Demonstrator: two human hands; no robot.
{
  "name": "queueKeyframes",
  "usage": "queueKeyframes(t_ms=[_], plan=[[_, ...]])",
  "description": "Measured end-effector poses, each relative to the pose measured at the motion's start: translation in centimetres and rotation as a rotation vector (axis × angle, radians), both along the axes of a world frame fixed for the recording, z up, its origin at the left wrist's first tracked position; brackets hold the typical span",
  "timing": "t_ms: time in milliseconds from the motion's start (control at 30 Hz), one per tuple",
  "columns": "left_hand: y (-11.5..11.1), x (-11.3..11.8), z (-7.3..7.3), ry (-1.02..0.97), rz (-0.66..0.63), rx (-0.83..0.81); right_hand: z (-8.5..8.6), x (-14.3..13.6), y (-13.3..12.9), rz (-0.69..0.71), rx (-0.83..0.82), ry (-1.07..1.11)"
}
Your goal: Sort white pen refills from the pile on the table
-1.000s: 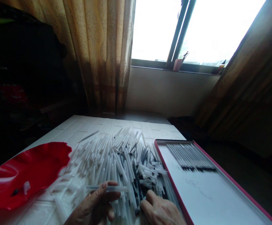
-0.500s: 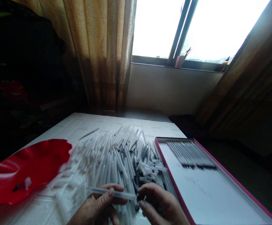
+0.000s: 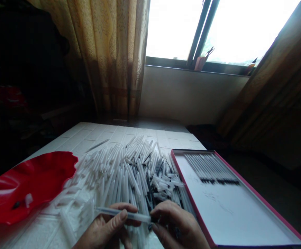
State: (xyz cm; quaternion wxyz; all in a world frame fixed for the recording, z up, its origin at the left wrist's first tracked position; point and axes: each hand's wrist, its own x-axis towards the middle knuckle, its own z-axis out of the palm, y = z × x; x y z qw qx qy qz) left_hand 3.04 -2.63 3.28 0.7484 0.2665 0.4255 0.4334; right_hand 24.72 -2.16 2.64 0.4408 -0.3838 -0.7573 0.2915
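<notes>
Hardly moved: both hands [image 3: 109, 230] [image 3: 176, 226] pinched on pen tube [image 3: 123, 213], beside box edge [image 3: 192, 204].

Both hands' wrists are cut off by the bottom edge; left hand [image 3: 109, 230], right hand [image 3: 178, 228].

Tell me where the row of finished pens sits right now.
In the head view, the row of pens lies at the far end of the pink-rimmed box, right of the loose pile.
</notes>
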Motion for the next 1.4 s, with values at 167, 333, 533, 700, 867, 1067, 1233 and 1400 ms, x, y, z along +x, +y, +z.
queueKeyframes(t_ms=[167, 333, 533, 700, 867, 1067, 1233, 1400], plan=[[-0.1, 0.1, -0.1, 0.035, -0.003, 0.019, -0.4, 0.0, 0.0, -0.027, 0.077, -0.001], [0.0, 0.1, -0.2, 0.063, -0.017, 0.04, -0.5, 0.1, 0.1, -0.023, 0.142, 0.011], [-0.1, 0.1, 0.0, 0.064, -0.003, 0.05, -0.4, 0.1, 0.1, -0.013, 0.177, -0.003], [-0.1, 0.2, 0.2, 0.055, 0.004, 0.046, -1.1, -0.3, 0.1, -0.044, 0.222, 0.024], [-0.2, 0.2, 0.0, 0.043, -0.008, 0.053, -1.5, -0.3, 0.2, -0.043, 0.24, 0.01], [-0.3, 0.1, -0.4, 0.073, -0.023, 0.08, -1.0, 0.0, 0.2, -0.059, 0.265, -0.085], [-0.5, 0.2, -0.4, 0.087, -0.029, 0.106, -0.8, 0.1, 0.3, -0.058, 0.261, -0.184], [-0.7, 0.2, -1.0, 0.103, -0.024, 0.148, -0.8, -0.1, 0.3, -0.063, 0.23, -0.267]])
